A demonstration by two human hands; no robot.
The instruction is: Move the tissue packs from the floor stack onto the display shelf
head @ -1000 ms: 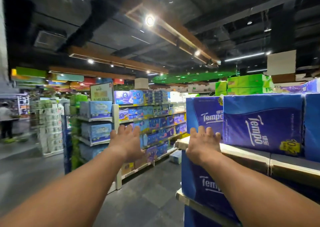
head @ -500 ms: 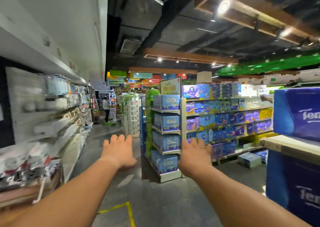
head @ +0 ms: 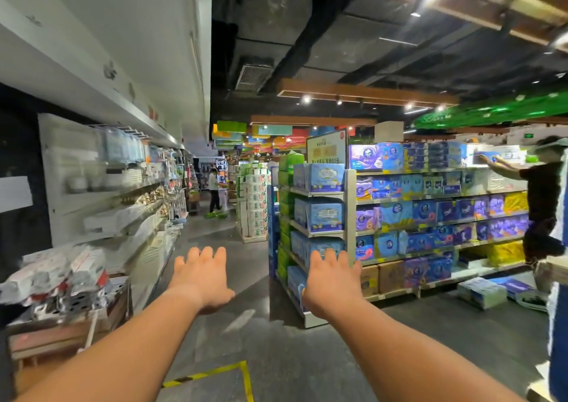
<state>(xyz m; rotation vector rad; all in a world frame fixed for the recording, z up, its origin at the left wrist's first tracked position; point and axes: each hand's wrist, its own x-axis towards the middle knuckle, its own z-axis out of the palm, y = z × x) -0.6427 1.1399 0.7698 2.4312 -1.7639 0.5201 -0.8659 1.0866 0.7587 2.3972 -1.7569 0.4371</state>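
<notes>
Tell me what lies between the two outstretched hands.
In the head view, only bare grey floor shows between the left hand and the right hand; neither hand holds anything.

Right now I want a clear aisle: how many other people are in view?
2: one shopper far down the aisle, one person reaching to the top shelf at right. Others may be hidden behind shelves.

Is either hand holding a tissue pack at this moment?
No: the left hand and the right hand both reach out over the floor with fingers spread, gripping nothing.
</notes>
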